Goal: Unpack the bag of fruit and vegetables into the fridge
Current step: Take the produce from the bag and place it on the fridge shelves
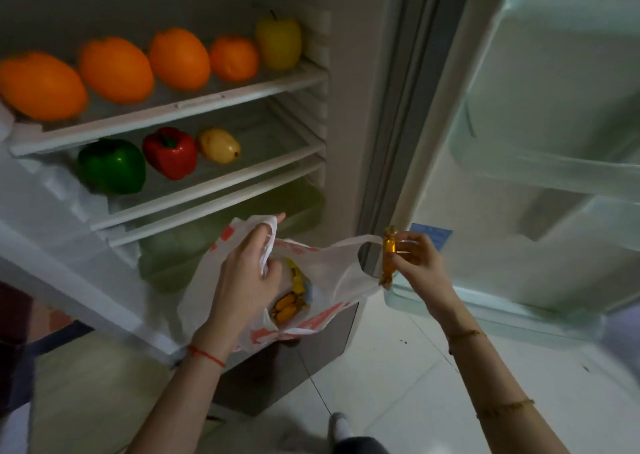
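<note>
With the left hand [246, 273] pinching one bag [311, 301] handle and the right hand [415, 263] pinching the other plus an orange wrapped piece [388, 256], that piece could slip free below the fingers

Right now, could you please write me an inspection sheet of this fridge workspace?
Surface: white fridge shelves, door open.
Job's things: white plastic bag with red print, yellow-orange pieces inside; four orange fruits and a yellow apple on the top shelf; green pepper, red pepper and yellow mango-like fruit below.
Clutter: dark specks on the white floor tiles.
Grippers: left hand grips one bag handle; right hand holds the other handle and a small orange item.
Cables: nothing seen.
Surroundings: pale door bins.
</note>
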`<action>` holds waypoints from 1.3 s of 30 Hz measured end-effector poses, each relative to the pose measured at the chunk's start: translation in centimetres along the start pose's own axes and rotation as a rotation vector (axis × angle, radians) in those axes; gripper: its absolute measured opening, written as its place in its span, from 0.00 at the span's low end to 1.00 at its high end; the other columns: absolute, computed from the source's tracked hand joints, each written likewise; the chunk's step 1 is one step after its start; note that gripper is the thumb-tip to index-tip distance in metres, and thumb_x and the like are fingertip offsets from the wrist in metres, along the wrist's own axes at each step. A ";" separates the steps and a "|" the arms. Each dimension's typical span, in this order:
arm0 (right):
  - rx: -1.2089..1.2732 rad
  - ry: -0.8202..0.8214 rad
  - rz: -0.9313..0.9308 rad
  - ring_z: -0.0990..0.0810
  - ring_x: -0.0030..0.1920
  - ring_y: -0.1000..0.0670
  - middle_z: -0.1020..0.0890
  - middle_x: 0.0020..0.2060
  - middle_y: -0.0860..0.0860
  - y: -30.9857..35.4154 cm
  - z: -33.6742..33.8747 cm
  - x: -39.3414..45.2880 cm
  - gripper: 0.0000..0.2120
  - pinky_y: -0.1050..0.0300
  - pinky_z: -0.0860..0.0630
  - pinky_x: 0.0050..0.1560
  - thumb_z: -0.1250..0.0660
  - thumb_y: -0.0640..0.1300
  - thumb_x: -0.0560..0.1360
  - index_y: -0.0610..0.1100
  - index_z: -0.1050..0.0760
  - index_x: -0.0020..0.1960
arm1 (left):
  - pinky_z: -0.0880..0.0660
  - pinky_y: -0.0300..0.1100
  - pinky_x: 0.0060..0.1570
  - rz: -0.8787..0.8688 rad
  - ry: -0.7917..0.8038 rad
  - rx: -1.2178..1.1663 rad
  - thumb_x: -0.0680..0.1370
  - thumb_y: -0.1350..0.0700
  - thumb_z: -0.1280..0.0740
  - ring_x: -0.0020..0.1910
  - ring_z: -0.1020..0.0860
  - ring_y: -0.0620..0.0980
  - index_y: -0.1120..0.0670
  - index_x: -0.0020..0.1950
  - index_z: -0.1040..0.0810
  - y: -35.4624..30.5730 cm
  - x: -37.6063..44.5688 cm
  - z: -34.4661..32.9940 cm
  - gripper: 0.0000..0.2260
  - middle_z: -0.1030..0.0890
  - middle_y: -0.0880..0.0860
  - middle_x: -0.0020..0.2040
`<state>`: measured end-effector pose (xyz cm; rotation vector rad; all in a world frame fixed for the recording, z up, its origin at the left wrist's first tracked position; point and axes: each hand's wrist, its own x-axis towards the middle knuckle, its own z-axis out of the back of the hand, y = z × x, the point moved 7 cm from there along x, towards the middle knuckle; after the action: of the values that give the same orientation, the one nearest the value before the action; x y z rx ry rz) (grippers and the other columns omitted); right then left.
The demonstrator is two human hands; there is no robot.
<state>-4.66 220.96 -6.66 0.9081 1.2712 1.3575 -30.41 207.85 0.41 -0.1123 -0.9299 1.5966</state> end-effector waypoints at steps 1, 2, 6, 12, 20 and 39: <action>-0.009 -0.041 -0.009 0.17 0.49 0.45 0.18 0.50 0.42 -0.4 1.3 0.4 0.15 0.56 0.20 0.49 0.30 0.36 0.74 0.40 0.28 0.58 | 0.32 0.20 0.40 0.005 0.004 0.004 0.73 0.66 0.33 0.46 0.29 0.38 0.53 0.68 0.28 -0.1 0.1 -0.3 0.24 0.26 0.44 0.55; -0.022 -0.081 -0.025 0.17 0.47 0.44 0.18 0.50 0.40 -1.0 2.5 0.8 0.15 0.54 0.20 0.48 0.29 0.37 0.74 0.39 0.29 0.58 | 0.31 0.22 0.38 0.015 0.008 0.005 0.74 0.66 0.34 0.45 0.27 0.41 0.51 0.68 0.29 -0.2 0.1 -0.5 0.24 0.25 0.45 0.53; -0.190 -0.137 -0.081 0.17 0.41 0.44 0.18 0.48 0.40 -3.5 5.5 2.5 0.16 0.48 0.20 0.42 0.27 0.43 0.73 0.40 0.29 0.56 | 0.29 0.26 0.33 0.055 0.009 0.020 0.75 0.64 0.35 0.42 0.25 0.45 0.50 0.70 0.30 -0.4 0.2 -1.3 0.24 0.23 0.50 0.52; -0.583 -0.098 -0.219 0.18 0.47 0.41 0.19 0.48 0.42 -8.0 7.3 4.5 0.22 0.48 0.21 0.48 0.25 0.45 0.69 0.41 0.30 0.58 | 0.28 0.32 0.30 0.104 -0.008 0.053 0.74 0.63 0.35 0.37 0.24 0.46 0.51 0.67 0.30 -0.4 0.1 -2.3 0.21 0.21 0.54 0.55; -0.598 -0.126 -0.323 0.22 0.37 0.46 0.19 0.44 0.42 -11.7 4.6 6.2 0.20 0.55 0.26 0.36 0.26 0.41 0.67 0.35 0.30 0.54 | 0.20 0.49 0.38 0.152 -0.107 0.095 0.74 0.66 0.36 0.45 0.22 0.51 0.52 0.63 0.29 -1.2 -0.8 -1.9 0.19 0.23 0.51 0.61; -0.241 -0.174 0.611 0.28 0.35 0.48 0.27 0.35 0.48 3.2 -1.2 -0.3 0.07 0.60 0.33 0.35 0.39 0.39 0.77 0.42 0.32 0.41 | 0.42 0.35 0.27 0.239 -0.181 0.201 0.72 0.66 0.35 0.29 0.38 0.46 0.49 0.48 0.36 0.1 -3.0 0.8 0.16 0.36 0.47 0.34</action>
<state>-6.34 220.65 -3.65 1.2680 0.6939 1.8073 -30.14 204.87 -0.35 0.0653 -0.9133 1.9381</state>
